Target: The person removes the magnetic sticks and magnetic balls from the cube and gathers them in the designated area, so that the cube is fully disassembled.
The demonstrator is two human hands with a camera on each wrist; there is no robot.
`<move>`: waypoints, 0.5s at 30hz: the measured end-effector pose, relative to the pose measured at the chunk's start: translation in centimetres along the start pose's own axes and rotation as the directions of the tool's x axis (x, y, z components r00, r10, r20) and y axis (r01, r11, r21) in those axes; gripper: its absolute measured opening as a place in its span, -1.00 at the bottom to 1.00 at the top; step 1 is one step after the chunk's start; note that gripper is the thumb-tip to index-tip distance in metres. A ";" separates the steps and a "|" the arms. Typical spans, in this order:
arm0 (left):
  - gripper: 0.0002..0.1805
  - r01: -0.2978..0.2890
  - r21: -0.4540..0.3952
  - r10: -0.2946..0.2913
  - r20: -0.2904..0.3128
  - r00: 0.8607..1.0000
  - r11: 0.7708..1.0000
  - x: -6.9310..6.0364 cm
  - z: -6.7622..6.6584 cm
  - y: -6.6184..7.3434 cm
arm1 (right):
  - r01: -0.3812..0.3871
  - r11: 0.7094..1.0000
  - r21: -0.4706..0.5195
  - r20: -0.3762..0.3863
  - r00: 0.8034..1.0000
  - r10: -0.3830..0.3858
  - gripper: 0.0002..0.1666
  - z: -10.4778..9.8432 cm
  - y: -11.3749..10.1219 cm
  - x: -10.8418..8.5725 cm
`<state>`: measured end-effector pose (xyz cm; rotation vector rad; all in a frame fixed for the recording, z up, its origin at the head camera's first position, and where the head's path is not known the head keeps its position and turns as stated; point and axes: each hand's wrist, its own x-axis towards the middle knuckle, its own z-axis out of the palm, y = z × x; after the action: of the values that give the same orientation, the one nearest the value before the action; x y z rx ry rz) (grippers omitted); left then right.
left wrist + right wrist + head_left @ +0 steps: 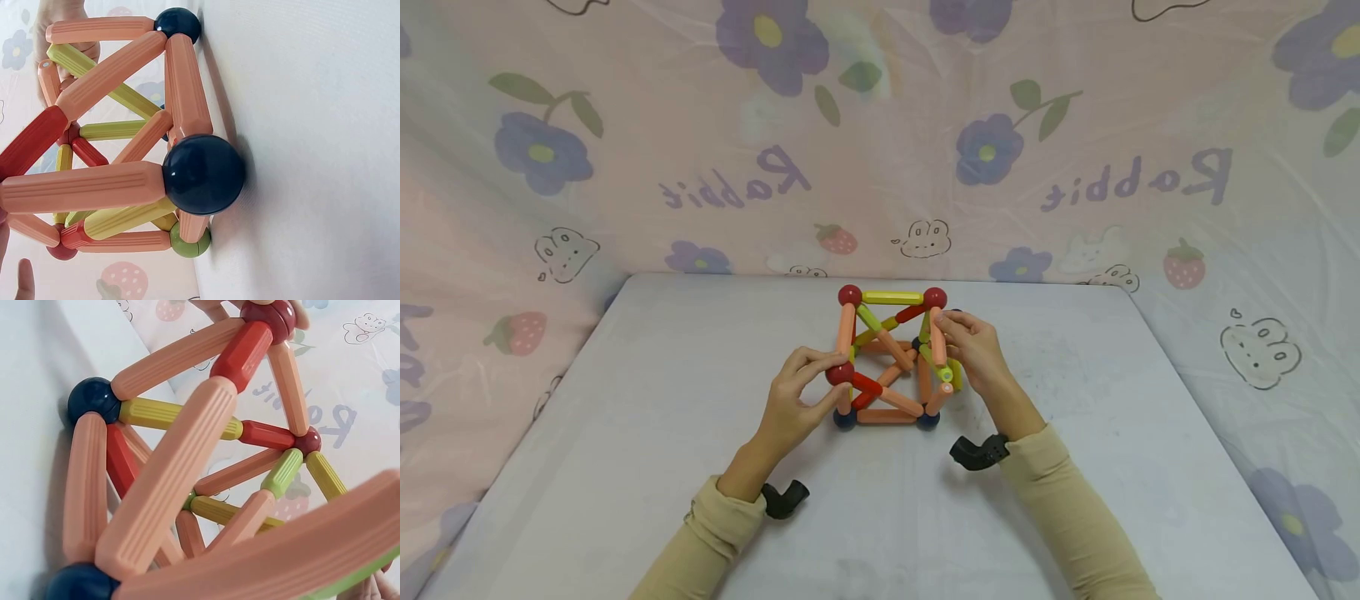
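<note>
3 glossy red balls [850, 296] seen, front 1 pinched at L hand [793, 398] fingertips; 1 ribbed peach rod [938, 346] likewise at R hand [977, 348].

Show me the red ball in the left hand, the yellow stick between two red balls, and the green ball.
Red ball [840, 373]: head view, middle of its visible face.
Yellow stick [892, 297]: head view, midway along it.
Green ball [188, 249]: left wrist view, its lower part.

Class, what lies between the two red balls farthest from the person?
In the head view, a yellow stick spans the stretch between them.
</note>
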<state>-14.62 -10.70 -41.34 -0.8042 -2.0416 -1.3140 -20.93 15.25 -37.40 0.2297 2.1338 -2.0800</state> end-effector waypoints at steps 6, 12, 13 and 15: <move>-0.52 -0.022 0.002 0.022 -0.009 1.000 1.000 0.0 0.0 -0.1 | 0.001 1.000 0.012 -0.024 1.000 -0.001 -0.42 0.2 0.1 0.1; -0.53 -0.010 -0.011 0.010 -0.007 1.000 1.000 0.0 0.0 0.0 | 0.031 0.998 0.047 -0.033 0.999 -0.030 -0.43 0.2 0.0 0.1; -0.52 -0.015 -0.006 0.015 -0.008 1.000 1.000 0.0 0.0 0.0 | 0.035 0.998 0.049 -0.032 0.999 -0.033 -0.42 0.2 0.0 0.1; -0.51 -0.021 -0.001 0.021 -0.010 1.000 1.000 0.0 0.0 0.0 | 0.039 0.998 0.049 -0.028 0.999 -0.038 -0.42 0.1 0.0 0.1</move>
<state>-14.60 -10.71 -41.33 -0.8162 -2.0194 -1.3051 -21.03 15.12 -37.43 0.2251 2.1200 -2.1650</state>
